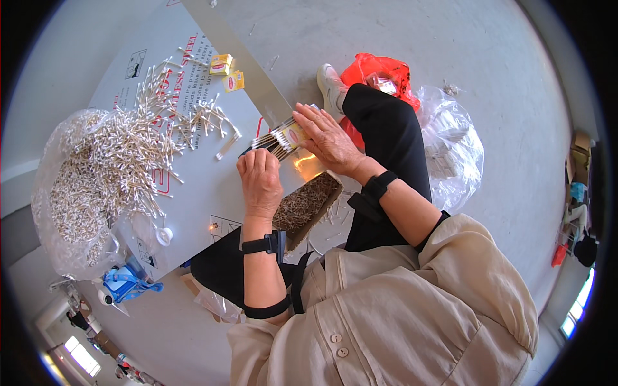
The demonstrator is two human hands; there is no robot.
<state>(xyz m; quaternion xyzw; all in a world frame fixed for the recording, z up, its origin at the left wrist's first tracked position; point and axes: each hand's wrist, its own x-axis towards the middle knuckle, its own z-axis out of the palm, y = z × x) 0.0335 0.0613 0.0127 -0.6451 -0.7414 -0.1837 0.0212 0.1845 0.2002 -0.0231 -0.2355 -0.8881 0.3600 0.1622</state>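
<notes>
At the table's near edge, a row of cotton swabs (pixel 278 143) lies with its sticks side by side, next to a yellow packet (pixel 295 136). My right hand (pixel 329 140) rests on the packet's right side, its fingers stretched out and flat. My left hand (pixel 260 181) is closed just below the swabs, its fingertips curled down by a thin dark edge. Whatever those fingers pinch is hidden. Further up the table two small yellow boxes (pixel 221 64) sit close together. Loose swabs (pixel 205 119) spread across the tabletop to the left.
A clear plastic bag (pixel 48 186) spills a big heap of swabs at left. Below my hands stands an open cardboard box (pixel 336 188) holding many swabs. A red bag (pixel 386 67) and a clear bag (pixel 460 151) of packets lie on the floor. A blue object (pixel 125 283) hangs near the table's corner.
</notes>
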